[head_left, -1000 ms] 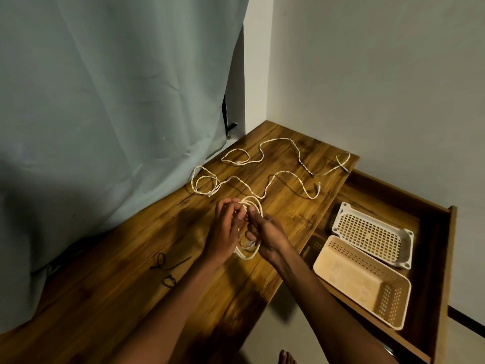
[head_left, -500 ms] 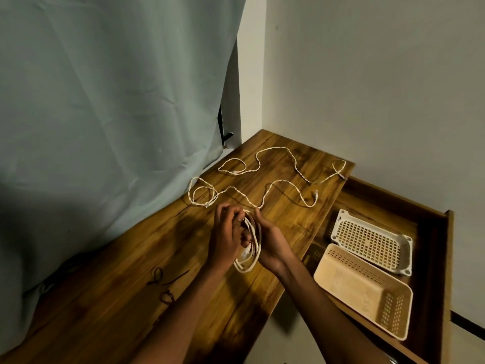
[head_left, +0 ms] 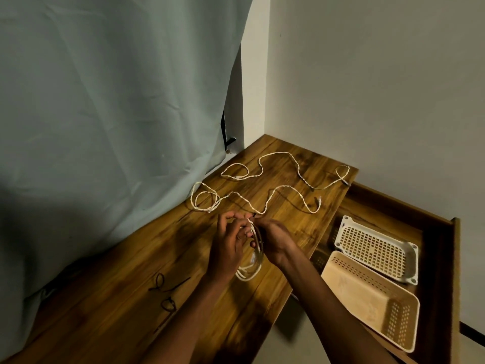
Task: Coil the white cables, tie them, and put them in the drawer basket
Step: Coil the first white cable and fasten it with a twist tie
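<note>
Head view: coil held, tie not yet closed

Left hand (head_left: 227, 248) and right hand (head_left: 271, 239) both pinch the top of the coiled white cable (head_left: 253, 256) above the desk (head_left: 126, 298) — 1 slipped grip may let it spring loose, I think

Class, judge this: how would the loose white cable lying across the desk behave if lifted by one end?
The loose white cable lies in wavy bends, so it is probably floppy and would dangle. It looks thin, so likely light. Its loops may snag.

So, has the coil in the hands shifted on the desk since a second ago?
No. The coil hangs at the same spot relative to the black ties; only the camera tilted.
</note>
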